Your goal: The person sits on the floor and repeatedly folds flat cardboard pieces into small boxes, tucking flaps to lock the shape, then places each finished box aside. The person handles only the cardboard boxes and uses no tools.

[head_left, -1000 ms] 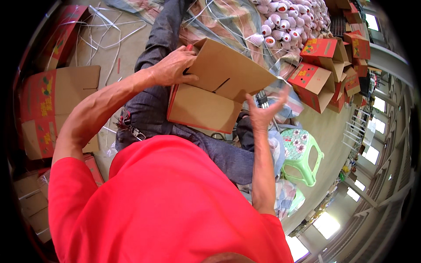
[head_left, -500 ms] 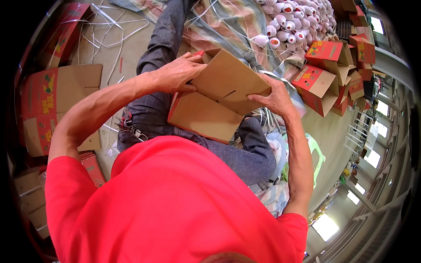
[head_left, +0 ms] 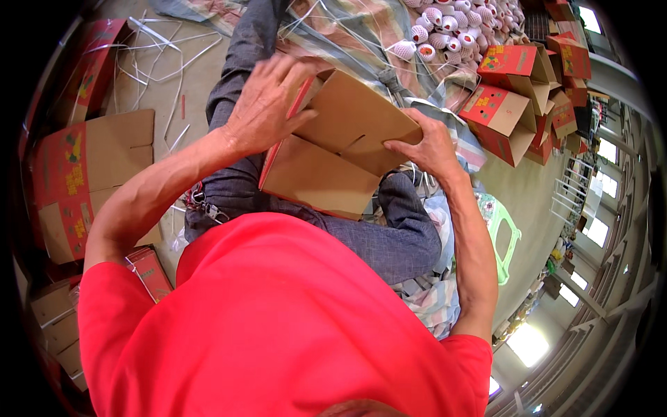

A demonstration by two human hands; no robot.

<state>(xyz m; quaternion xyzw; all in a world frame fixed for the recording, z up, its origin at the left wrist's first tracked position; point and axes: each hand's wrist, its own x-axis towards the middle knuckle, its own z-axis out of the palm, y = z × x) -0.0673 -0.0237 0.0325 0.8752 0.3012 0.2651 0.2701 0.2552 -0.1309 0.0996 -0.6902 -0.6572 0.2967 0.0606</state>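
Note:
A cardboard box [head_left: 326, 177], brown inside with red outer faces, rests tilted across my lap with its plain flaps facing me. My right hand [head_left: 432, 142] pinches the right edge of the upper flap, thumb on the brown face and fingers behind it. Over the box's left edge is my left hand [head_left: 267, 104], its fingers stretched apart and the fingertips smeared by motion. Whether its thumb touches the flap I cannot tell.
Flattened red and brown cartons [head_left: 97, 170] lie at the left, below loose white straps [head_left: 156, 52]. Fruits in foam nets [head_left: 455, 31] are heaped at the far right, beside open red boxes [head_left: 497, 115]. A pale green stool [head_left: 511, 236] stands right of my right arm.
My left hand has let go of the box's upper left edge and spread its fingers. My right hand keeps its hold, and the box has shifted slightly left in view.

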